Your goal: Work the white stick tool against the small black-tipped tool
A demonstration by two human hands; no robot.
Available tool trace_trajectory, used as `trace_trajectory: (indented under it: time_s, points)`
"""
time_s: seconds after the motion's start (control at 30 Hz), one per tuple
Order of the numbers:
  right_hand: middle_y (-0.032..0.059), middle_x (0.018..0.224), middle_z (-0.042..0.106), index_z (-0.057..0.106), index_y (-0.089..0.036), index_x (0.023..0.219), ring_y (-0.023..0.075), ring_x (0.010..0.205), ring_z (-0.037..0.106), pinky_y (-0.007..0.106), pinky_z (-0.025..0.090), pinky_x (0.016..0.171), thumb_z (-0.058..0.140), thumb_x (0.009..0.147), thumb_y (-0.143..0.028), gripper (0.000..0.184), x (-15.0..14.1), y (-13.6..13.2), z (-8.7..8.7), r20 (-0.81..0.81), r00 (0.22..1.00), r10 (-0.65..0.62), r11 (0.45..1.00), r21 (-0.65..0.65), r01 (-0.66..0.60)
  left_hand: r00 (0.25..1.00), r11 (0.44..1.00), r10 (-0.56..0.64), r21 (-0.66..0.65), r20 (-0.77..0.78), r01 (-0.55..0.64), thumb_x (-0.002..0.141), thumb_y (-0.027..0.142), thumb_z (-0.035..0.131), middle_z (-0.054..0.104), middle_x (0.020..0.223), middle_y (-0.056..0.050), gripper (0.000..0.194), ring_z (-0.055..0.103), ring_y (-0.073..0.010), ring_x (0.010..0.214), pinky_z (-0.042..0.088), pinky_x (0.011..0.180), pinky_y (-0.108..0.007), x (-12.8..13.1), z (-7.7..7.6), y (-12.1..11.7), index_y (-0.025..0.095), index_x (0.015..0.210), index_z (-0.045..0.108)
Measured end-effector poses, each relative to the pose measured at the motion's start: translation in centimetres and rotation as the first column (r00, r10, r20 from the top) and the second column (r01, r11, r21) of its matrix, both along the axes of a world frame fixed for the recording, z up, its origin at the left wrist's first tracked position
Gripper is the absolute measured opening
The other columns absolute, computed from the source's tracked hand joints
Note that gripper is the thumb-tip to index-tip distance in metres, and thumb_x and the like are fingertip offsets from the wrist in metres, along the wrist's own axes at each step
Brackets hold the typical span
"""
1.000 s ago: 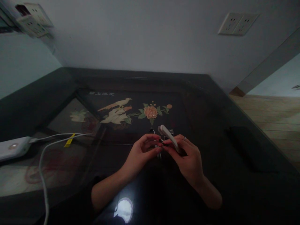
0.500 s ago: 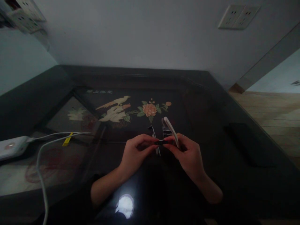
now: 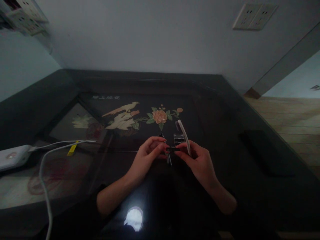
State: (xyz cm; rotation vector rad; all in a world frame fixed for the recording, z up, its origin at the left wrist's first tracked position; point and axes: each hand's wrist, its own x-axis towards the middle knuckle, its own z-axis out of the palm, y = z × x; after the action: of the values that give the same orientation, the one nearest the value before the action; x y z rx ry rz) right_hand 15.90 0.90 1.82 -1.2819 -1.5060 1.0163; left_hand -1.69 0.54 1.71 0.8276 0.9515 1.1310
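Observation:
My left hand (image 3: 145,156) is closed in a pinch on the left end of a small dark narrow piece (image 3: 173,149), whose exact kind I cannot make out. The thumb and forefinger of my right hand (image 3: 202,163) pinch its other end. A white toothbrush (image 3: 184,133) also rests in my right hand, tilted upward with its bristles facing left. Just beyond the fingers lies a shiny ribbed dark object (image 3: 178,137). A slim silvery stick-like item (image 3: 168,158) shows under the left fingertips, partly hidden by them.
The dark glossy table (image 3: 220,113) bears a bird-and-flower picture (image 3: 160,116). At left are a white box-shaped device (image 3: 15,156) and a white cable (image 3: 43,183) with a yellow tag (image 3: 72,149). A flat black object (image 3: 267,153) lies at right. Wall sockets (image 3: 255,16) are behind.
Both hands have shifted slightly up and away, carrying the dark piece and the toothbrush. More of the dark piece shows between the fingers, and my left fingers have changed their hold.

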Motion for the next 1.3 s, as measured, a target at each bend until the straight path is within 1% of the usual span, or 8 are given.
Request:
trace_trajectory:
  time_s: [0.1, 0.2, 0.3, 0.5, 0.73, 0.93, 1.17, 1.3]
  points:
    - [-0.0006, 0.07, 0.066, 0.07, -0.02, 0.08, 0.014, 0.061, 0.057, 0.026, 0.045, 0.058, 0.072, 0.074, -0.025, 0.008, -0.1, -0.1, -0.2, -0.063, 0.997, 0.034, 0.998, -0.042, -0.037, 0.967, 0.982, -0.107, -0.129, 0.233, 0.14, 0.076, 0.037, 0.075, 0.069, 0.092, -0.006, 0.032, 0.066, -0.0172, 0.086, 0.054, 0.078, -0.03, 0.2, -0.4, -0.1, 0.016, 0.097, 0.062]
    - [-0.0006, 0.069, 0.066, 0.07, -0.021, 0.079, 0.0134, 0.058, 0.056, 0.026, 0.044, 0.055, 0.072, 0.074, -0.029, 0.01, -0.3, -0.2, -0.3, -0.125, 0.991, 0.053, 0.996, -0.059, -0.06, 0.911, 0.958, -0.177, -0.148, 0.373, 0.246, 0.075, 0.036, 0.076, 0.069, 0.099, -0.007, 0.033, 0.066, -0.0172, 0.093, 0.051, 0.087, -0.032, 0.3, -0.8, -0.4, 0.017, 0.097, 0.062]
    - [-0.0022, 0.064, 0.063, 0.07, -0.021, 0.077, 0.0117, 0.053, 0.052, 0.024, 0.042, 0.051, 0.073, 0.073, -0.029, 0.01, -0.5, -0.3, -0.1, -0.15, 0.988, 0.047, 0.996, -0.067, -0.057, 0.878, 0.948, -0.199, -0.141, 0.436, 0.284, 0.075, 0.034, 0.077, 0.069, 0.1, -0.006, 0.032, 0.066, -0.0165, 0.094, 0.048, 0.092, -0.033, 0.3, -1.1, -0.5, 0.017, 0.098, 0.062]
    - [-0.0026, 0.064, 0.062, 0.07, -0.021, 0.077, 0.0119, 0.056, 0.054, 0.024, 0.043, 0.053, 0.072, 0.073, -0.027, 0.008, -0.6, -0.4, -0.1, -0.179, 0.983, 0.045, 0.998, -0.039, -0.053, 0.832, 0.929, -0.22, -0.152, 0.51, 0.339, 0.073, 0.034, 0.079, 0.068, 0.102, -0.006, 0.032, 0.063, -0.0173, 0.1, 0.045, 0.096, -0.034, 0.2, -1.4, -0.6, 0.017, 0.095, 0.063]
    - [-0.0006, 0.069, 0.068, 0.07, -0.022, 0.077, 0.014, 0.061, 0.061, 0.024, 0.048, 0.055, 0.073, 0.072, -0.026, 0.007, -0.7, -0.5, -0.1, -0.218, 0.975, 0.038, 0.997, -0.059, -0.052, 0.814, 0.919, -0.212, -0.172, 0.541, 0.354, 0.07, 0.033, 0.081, 0.067, 0.1, -0.004, 0.031, 0.061, -0.0164, 0.1, 0.046, 0.095, -0.034, 0.4, -1.3, -0.7, 0.017, 0.09, 0.064]
    - [-0.0007, 0.067, 0.068, 0.071, -0.022, 0.076, 0.0129, 0.058, 0.06, 0.023, 0.047, 0.052, 0.072, 0.073, -0.027, 0.006, -1.2, -0.8, 0.2, -0.236, 0.972, 0.018, 0.997, -0.07, -0.036, 0.807, 0.921, -0.239, -0.137, 0.541, 0.364, 0.065, 0.035, 0.084, 0.067, 0.094, -0.004, 0.037, 0.063, -0.0161, 0.094, 0.047, 0.092, -0.033, 0.3, -1.5, -0.3, 0.017, 0.089, 0.064]
    - [-0.0028, 0.063, 0.061, 0.073, -0.023, 0.083, 0.0116, 0.054, 0.053, 0.023, 0.043, 0.05, 0.074, 0.072, -0.027, 0.011, -0.9, -0.8, 0.0, -0.161, 0.987, 0.022, 0.998, -0.047, -0.03, 0.862, 0.947, -0.221, -0.112, 0.456, 0.302, 0.061, 0.037, 0.086, 0.068, 0.09, -0.005, 0.039, 0.064, -0.0159, 0.088, 0.047, 0.088, -0.031, 0.3, -1.7, -0.2, 0.015, 0.085, 0.063]
    - [-0.0008, 0.071, 0.064, 0.075, -0.025, 0.086, 0.0139, 0.062, 0.056, 0.026, 0.046, 0.057, 0.076, 0.072, -0.027, 0.014, -0.8, -0.7, 0.1, -0.089, 0.993, 0.072, 0.997, 0.047, -0.068, 0.88, 0.955, -0.214, -0.1, 0.424, 0.281, 0.062, 0.036, 0.086, 0.068, 0.089, -0.004, 0.038, 0.064, -0.0158, 0.087, 0.048, 0.086, -0.029, 0.5, -1.5, -0.3, 0.014, 0.082, 0.063]
